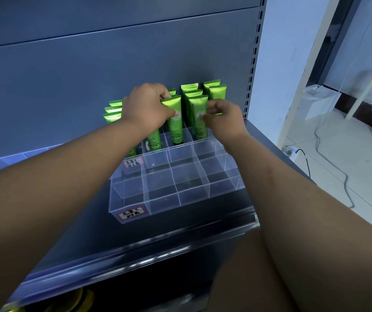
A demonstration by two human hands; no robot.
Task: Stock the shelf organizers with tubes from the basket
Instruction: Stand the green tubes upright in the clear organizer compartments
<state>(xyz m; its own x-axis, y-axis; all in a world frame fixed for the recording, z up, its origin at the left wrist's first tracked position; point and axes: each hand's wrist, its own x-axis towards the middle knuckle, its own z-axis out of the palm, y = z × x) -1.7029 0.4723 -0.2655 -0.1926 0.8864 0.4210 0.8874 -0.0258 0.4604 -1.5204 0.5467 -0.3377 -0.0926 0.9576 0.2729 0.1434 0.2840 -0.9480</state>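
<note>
At the clear organizer's (181,195) back, left hand (146,108) grips one green tube (174,122); right hand (224,119) pinches the neighbouring tube (198,109) (both upright).

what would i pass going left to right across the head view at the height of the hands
standing green tubes → left hand → tube in left hand → tube in right hand → right hand → slotted shelf upright → white box

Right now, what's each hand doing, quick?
Left hand: grips one green tube.
Right hand: pinches the next tube beside it.
</note>
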